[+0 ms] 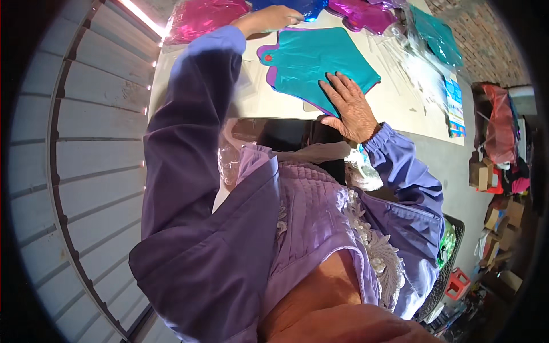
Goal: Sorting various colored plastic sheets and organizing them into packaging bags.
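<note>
**Two hands on a stack of foil shapes**

Two flat foil balloons lie stacked on the pale table (400,108): a teal foil shape (311,57) on top, with the purple rim of another (264,57) showing along its left edge. It sits near the middle of the tabletop, just beyond the person's chest. The right hand (350,106) rests palm down on the teal sheet's near right corner, fingers spread and flat, clamped on nothing. The left hand (269,20) reaches to the far edge of the table beside a pink foil piece (200,20); whether its fingers pinch anything I cannot tell.

Judging from this, the pressing hand would do best to keep the stack flat and square, with even pressure, so the slippery layers do not slide apart. Further right lie more teal pieces (437,34) and clear wrapping (420,68). Boxes (494,171) stand on the floor beyond.
</note>
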Demonstrator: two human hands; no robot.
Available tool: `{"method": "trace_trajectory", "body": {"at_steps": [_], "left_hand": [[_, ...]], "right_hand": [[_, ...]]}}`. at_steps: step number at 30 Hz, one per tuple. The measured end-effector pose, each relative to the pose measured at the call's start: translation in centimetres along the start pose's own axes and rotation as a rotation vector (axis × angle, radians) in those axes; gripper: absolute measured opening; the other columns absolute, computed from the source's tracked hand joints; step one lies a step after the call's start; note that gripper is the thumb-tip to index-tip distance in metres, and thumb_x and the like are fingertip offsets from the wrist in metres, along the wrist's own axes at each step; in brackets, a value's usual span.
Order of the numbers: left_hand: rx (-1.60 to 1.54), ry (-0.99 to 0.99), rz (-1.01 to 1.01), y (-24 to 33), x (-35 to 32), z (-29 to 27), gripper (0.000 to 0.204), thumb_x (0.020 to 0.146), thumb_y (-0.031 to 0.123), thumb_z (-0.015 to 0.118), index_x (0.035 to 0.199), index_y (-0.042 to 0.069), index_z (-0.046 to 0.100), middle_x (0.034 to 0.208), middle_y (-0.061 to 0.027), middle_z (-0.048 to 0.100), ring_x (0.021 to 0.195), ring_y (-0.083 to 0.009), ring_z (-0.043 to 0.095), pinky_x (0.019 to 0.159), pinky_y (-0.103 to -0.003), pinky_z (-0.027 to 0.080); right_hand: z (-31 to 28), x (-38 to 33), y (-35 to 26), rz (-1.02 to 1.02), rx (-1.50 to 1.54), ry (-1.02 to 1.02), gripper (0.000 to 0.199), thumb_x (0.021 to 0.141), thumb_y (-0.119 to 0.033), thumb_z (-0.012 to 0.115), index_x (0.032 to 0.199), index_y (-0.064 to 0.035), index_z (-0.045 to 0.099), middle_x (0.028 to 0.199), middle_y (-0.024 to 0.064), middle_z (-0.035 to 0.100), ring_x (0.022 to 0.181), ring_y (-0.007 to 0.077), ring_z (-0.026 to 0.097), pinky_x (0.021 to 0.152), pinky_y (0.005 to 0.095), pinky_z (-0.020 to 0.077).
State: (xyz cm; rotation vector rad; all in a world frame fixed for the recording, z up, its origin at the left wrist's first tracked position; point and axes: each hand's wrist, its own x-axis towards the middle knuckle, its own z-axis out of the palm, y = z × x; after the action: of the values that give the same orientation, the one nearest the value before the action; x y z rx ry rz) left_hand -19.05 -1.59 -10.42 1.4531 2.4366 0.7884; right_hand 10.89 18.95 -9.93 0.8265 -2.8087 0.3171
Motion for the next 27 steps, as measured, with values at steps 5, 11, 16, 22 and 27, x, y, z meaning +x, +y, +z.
{"method": "trace_trajectory", "body": {"at_steps": [5,11,16,22,27], "left_hand": [[0.225,0.139,-0.046,0.0,-0.8,1.6,0.034,0.095,0.019,0.045,0.121,0.005,0.062,0.122,-0.016,0.062,0.111,-0.0349,0.058,0.098,-0.04,0.043],[0.181,0.121,-0.061,3.3,-2.4,0.0,0.032,0.094,0.016,0.045,0.118,0.003,0.063,0.12,-0.0164,0.063,0.109,-0.0349,0.06,0.096,-0.04,0.045],[0.197,0.102,-0.061,4.5,-2.7,-0.5,0.031,0.093,0.014,0.047,0.115,0.002,0.065,0.115,-0.0174,0.065,0.107,-0.0348,0.061,0.094,-0.04,0.046],[0.249,0.018,-0.064,2.9,-1.9,-0.1,0.027,0.091,0.013,0.052,0.11,0.002,0.067,0.107,-0.0189,0.067,0.101,-0.0349,0.063,0.091,-0.04,0.048],[0.205,0.027,-0.106,2.7,-2.2,0.4,0.026,0.09,0.012,0.055,0.109,0.003,0.068,0.105,-0.0195,0.067,0.1,-0.0351,0.064,0.09,-0.039,0.049]], "right_hand": [[0.2,0.4,0.2,0.023,0.013,0.012,0.08,0.087,-0.065,0.046,0.142,-0.0068,0.039,0.145,0.0202,0.036,0.134,0.0415,0.032,0.11,0.051,0.0262],[0.8,0.4,0.3,0.059,0.03,0.036,0.075,0.089,-0.06,0.048,0.14,-0.0061,0.041,0.144,0.0208,0.038,0.133,0.0421,0.033,0.11,0.0499,0.0267],[1.0,0.4,0.0,0.103,0.008,0.048,0.074,0.089,-0.059,0.048,0.14,-0.0059,0.042,0.144,0.0213,0.038,0.132,0.0423,0.033,0.11,0.0495,0.0263],[0.9,0.5,-0.1,0.082,-0.006,0.042,0.075,0.088,-0.061,0.048,0.141,-0.0076,0.042,0.144,0.0213,0.037,0.132,0.0432,0.033,0.11,0.0507,0.0252],[1.1,0.5,-0.1,0.107,-0.011,0.044,0.077,0.087,-0.063,0.048,0.141,-0.0084,0.041,0.145,0.0212,0.037,0.133,0.0435,0.033,0.11,0.0516,0.0249]]}}
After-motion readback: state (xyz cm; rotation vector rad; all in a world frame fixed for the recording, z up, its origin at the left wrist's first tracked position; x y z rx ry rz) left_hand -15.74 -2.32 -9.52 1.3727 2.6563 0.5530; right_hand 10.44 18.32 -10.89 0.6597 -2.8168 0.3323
